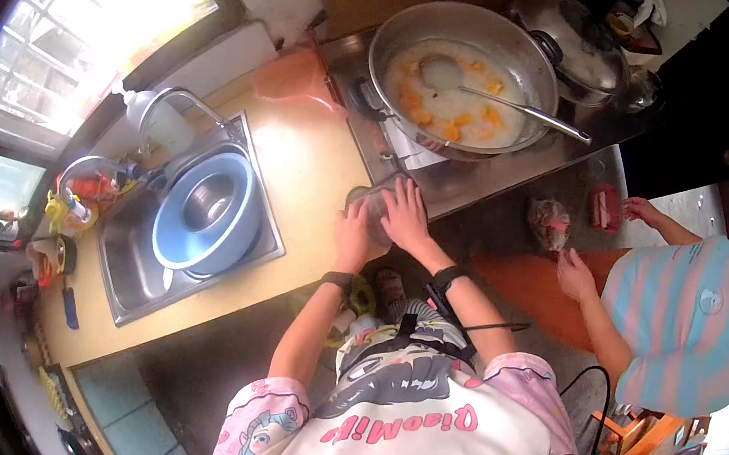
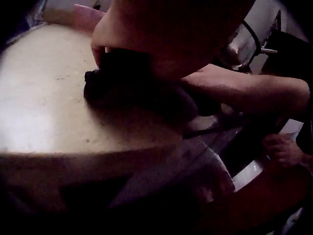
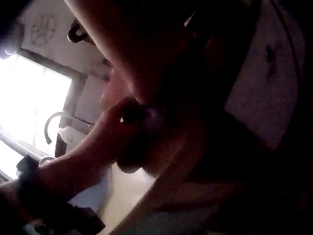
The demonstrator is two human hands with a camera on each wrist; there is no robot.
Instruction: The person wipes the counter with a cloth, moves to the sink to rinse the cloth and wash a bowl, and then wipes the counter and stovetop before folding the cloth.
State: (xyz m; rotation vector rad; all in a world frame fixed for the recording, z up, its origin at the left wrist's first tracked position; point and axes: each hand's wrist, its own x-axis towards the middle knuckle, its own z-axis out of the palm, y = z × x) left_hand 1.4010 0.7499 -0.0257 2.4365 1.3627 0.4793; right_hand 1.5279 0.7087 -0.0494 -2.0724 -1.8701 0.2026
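A dark cloth (image 1: pixel 377 207) lies bunched at the counter's front corner, beside the stove top. My left hand (image 1: pixel 352 236) grips its left side, fingers bent down over it in the left wrist view, where the cloth (image 2: pixel 120 88) is a dark clump. My right hand (image 1: pixel 405 218) presses on the cloth's right side with fingers spread and fairly straight. Both hands are close together. Deep shadow hides most of the fingers in the right wrist view. Just beyond them stands a large steel wok (image 1: pixel 541 98) of pale liquid with orange chunks and a ladle (image 1: pixel 514 106).
Left of my hands is a sink (image 1: pixel 128 282) with a blue basin (image 1: pixel 173 243) and a metal bowl in it. A pink dustpan-like thing (image 1: pixel 294 80) lies at the counter's back. A lidded pot (image 1: pixel 576 48) stands right of the wok. Another person (image 1: pixel 680 315) sits at right.
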